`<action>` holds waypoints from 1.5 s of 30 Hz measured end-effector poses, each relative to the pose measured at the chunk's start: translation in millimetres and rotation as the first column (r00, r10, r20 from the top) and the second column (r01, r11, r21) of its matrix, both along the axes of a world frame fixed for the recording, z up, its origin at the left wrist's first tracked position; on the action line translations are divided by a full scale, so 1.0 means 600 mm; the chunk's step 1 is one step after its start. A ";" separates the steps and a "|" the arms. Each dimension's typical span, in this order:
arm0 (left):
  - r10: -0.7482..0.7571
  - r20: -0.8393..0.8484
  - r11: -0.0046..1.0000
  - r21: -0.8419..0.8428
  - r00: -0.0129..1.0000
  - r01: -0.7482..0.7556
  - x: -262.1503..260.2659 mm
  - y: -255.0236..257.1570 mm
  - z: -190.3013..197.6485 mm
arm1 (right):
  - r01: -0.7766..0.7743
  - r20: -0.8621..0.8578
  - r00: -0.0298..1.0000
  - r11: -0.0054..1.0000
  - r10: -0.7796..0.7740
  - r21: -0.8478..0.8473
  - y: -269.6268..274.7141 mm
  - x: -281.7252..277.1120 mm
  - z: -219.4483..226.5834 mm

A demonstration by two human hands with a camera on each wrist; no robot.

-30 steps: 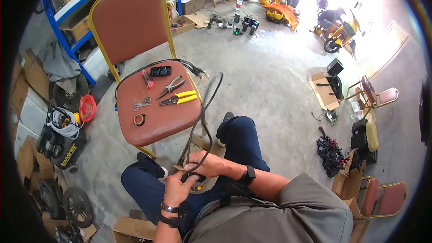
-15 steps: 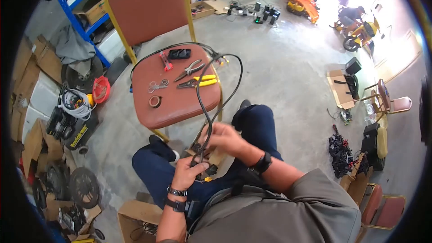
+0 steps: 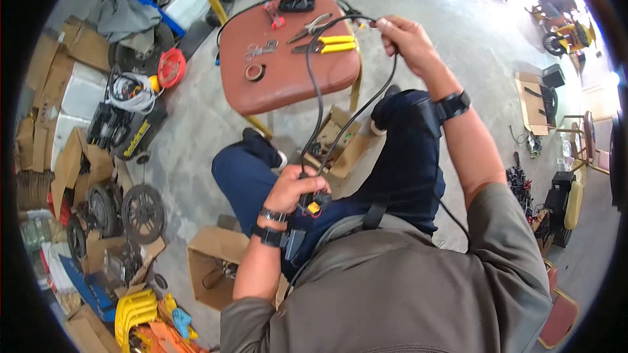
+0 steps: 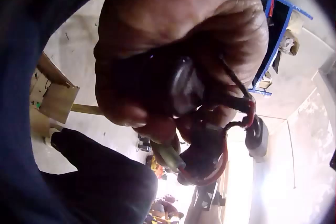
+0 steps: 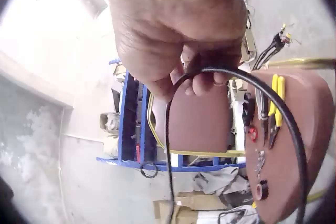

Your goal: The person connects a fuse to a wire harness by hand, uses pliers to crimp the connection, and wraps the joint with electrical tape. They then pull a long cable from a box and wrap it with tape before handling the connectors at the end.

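Note:
My left hand (image 3: 294, 191), above my lap, grips a bundle of black cable ends with a yellow connector (image 3: 314, 208) showing below the fingers. In the left wrist view, a dark rounded piece (image 4: 186, 85) sits in the palm, and short red and black wires (image 4: 223, 155) hang out. A black cable (image 3: 316, 88) rises from this fist in a tall loop. At its top right, my right hand (image 3: 409, 42) pinches the cable between thumb and fingers, raised beside the chair. The right wrist view shows the cable (image 5: 283, 106) curving through those fingertips.
Ahead stands a chair with a red-brown seat (image 3: 294, 85) bearing yellow-handled pliers (image 3: 337, 44), grey pliers (image 3: 307, 28), scissors (image 3: 260, 50) and a tape roll (image 3: 255, 72). An open carton (image 3: 350, 153) lies between my feet. Wheels (image 3: 144, 212) and boxes crowd the left.
My right hand has left the left hand's side and moved up and forward, spreading the cable into a wide loop. The left hand keeps its grip near my lap. The head view has tilted down.

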State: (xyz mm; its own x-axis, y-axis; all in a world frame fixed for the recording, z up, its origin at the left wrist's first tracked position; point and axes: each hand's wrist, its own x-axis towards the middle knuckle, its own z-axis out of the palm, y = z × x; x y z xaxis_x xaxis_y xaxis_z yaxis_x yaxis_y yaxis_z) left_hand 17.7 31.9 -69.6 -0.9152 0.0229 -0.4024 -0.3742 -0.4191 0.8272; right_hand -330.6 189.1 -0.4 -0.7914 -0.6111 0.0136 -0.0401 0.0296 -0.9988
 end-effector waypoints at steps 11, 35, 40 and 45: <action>0.084 0.005 0.989 0.124 0.996 -0.084 0.007 -0.003 -0.005 | -0.033 -0.034 0.999 0.969 0.043 0.243 0.015 -0.004 -0.036; -0.088 0.113 0.760 -0.635 0.990 0.140 0.065 -0.012 0.091 | 0.068 -0.404 0.870 0.741 0.283 0.668 0.069 0.100 -0.032; -0.123 0.142 0.595 -0.781 0.982 0.188 0.055 -0.004 0.110 | 0.031 -0.409 0.864 0.781 0.292 0.624 0.064 0.126 -0.009; -0.111 0.055 0.576 -0.810 0.992 0.109 0.052 0.016 0.125 | -0.090 -0.352 0.861 0.790 0.368 0.606 0.054 0.172 0.007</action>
State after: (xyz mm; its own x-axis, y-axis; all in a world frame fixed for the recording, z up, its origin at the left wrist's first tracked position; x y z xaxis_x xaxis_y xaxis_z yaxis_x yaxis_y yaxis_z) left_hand 48.9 41.8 5.4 -0.9291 -0.2111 -0.3036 -0.3688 0.4697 0.8021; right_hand -227.6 221.4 3.6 -0.6189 -0.7811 -0.0825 -0.5378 0.4980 -0.6802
